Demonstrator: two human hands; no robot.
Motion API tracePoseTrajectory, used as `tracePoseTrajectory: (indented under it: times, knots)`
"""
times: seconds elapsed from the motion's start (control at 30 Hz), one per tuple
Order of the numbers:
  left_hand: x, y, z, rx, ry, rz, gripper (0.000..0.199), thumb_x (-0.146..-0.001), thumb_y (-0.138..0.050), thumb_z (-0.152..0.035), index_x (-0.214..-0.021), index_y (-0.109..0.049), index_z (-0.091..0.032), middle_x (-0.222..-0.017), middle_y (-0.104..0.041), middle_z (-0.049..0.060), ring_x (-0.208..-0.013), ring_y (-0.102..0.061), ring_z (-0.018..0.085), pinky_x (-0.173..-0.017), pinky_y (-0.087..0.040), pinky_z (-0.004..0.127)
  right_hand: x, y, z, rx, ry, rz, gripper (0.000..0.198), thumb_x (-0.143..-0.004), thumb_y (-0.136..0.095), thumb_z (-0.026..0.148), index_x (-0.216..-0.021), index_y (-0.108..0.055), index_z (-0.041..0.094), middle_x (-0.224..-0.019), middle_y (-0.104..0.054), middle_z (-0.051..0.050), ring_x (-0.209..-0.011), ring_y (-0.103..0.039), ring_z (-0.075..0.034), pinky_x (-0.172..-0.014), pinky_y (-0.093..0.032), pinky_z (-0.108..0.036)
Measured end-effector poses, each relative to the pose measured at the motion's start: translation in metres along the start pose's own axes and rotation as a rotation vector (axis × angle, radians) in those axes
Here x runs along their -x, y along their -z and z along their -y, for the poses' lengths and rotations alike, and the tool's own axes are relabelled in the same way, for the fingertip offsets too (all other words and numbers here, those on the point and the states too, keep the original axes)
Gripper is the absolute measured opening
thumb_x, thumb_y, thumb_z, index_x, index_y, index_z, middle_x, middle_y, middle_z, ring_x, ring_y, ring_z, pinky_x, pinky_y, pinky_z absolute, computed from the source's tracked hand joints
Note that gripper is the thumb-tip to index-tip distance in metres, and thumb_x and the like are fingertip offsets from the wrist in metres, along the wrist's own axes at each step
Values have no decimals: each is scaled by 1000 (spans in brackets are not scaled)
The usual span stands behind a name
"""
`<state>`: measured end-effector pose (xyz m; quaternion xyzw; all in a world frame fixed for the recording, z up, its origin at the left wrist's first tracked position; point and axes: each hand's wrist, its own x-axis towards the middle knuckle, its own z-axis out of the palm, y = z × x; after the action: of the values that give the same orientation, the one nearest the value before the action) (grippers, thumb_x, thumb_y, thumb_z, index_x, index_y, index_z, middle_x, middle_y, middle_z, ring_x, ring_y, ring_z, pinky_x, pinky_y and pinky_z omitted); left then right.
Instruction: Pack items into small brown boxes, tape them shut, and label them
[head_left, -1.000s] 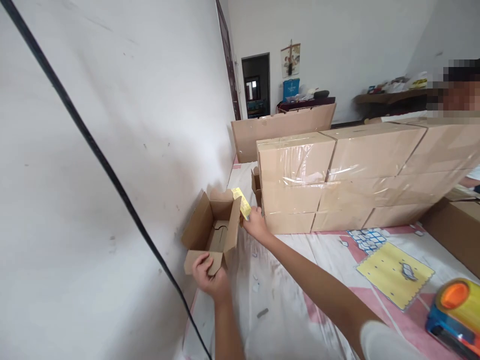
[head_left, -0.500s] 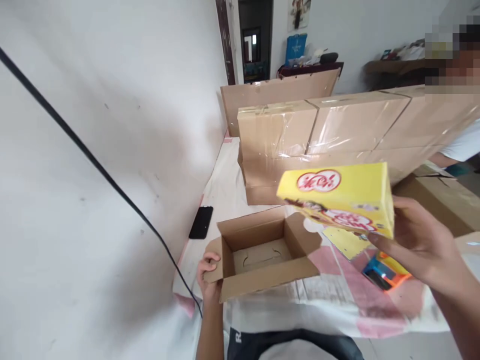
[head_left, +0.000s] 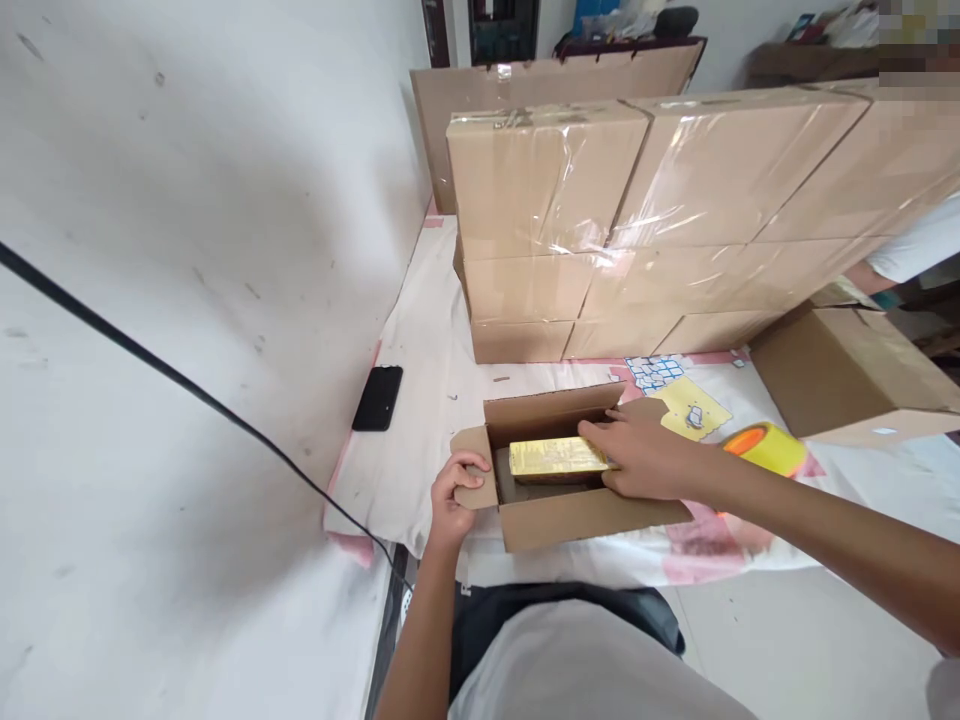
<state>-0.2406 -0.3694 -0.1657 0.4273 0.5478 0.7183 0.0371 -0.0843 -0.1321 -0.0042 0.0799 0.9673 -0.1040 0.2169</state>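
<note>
An open cardboard box rests on the cloth-covered table in front of me, its flaps folded outward. My left hand is closed on its left end flap, fingers curled over the edge. Inside the box, my right hand grips a yellow printed carton by its right end. The carton lies lengthwise, partly below the box walls. Right of the box sits a roll of yellow tape with an orange core, partly behind my right forearm.
A black phone lies near the wall. Behind the box stands a row of taped cardboard cartons. Another open cardboard box is at the right. A black cable crosses the left side. Another person's arm shows at far right.
My right hand has brought the yellow carton down and left, from above the table into the open box. My left hand stays on the flap. The view has tilted downward.
</note>
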Motion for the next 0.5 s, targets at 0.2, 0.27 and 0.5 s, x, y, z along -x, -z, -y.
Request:
tracePoseTrajectory:
  times: [0.2,0.27,0.5]
  knots:
    - [-5,3,-3,-28,-10,64,13,-84,-67,-20,-77,-56,-22,-95,-69,2,-84,-64,17,-74,-47,33,0,-1,-10,-101,3,53,22,-75,-54,14,-95,-49,22,-103,-67,-12,-123,-52,-40,-84,-43,-40]
    - [-5,3,-3,-30,-18,59,15,-84,-67,-19,-77,-55,-22,-95,-68,2,-84,-64,17,-74,-48,32,1,-2,-12,-114,23,43,21,-73,-54,14,-91,-47,23,-96,-66,-9,-115,-55,-38,-80,-43,-38]
    - [-5,2,-4,-37,-26,49,15,-84,-68,-22,-76,-55,-22,-94,-69,3,-83,-65,17,-73,-49,32,5,-9,-15,-155,42,-18,19,-75,-51,12,-88,-44,23,-90,-63,-7,-114,-54,-36,-79,-42,-36]
